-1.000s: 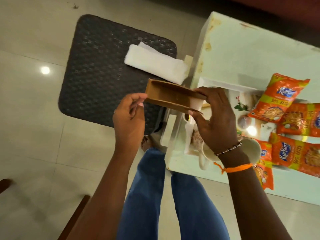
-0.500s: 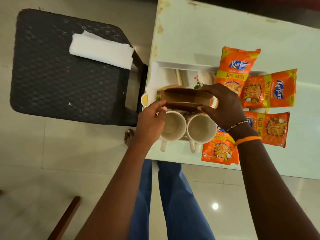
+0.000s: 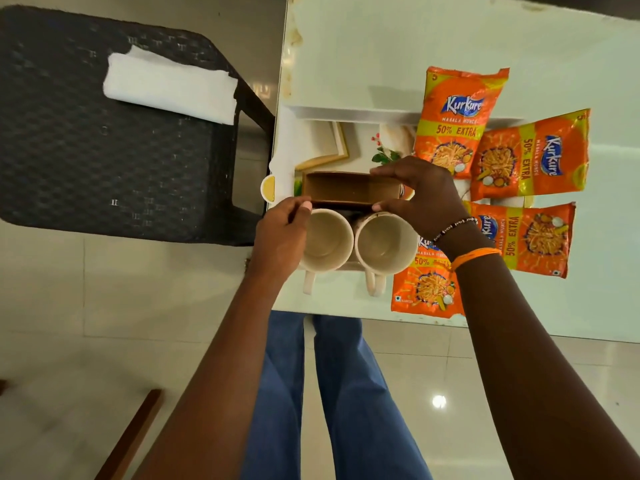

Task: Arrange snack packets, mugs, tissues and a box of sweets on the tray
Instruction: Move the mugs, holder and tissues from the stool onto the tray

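While above two mugs point(image 3: 356, 242), brown box point(image 3: 349, 189) gripped by left hand point(image 3: 280, 233) and right hand point(image 3: 420, 195) fingers.

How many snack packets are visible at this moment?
4. One packet lies at the tray's far right, a second beside it, a third nearer, and a fourth partly under the right wrist. None looks fully hidden.

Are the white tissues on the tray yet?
No, the folded white tissues lie on the dark woven stool left of the table, apart from the tray.
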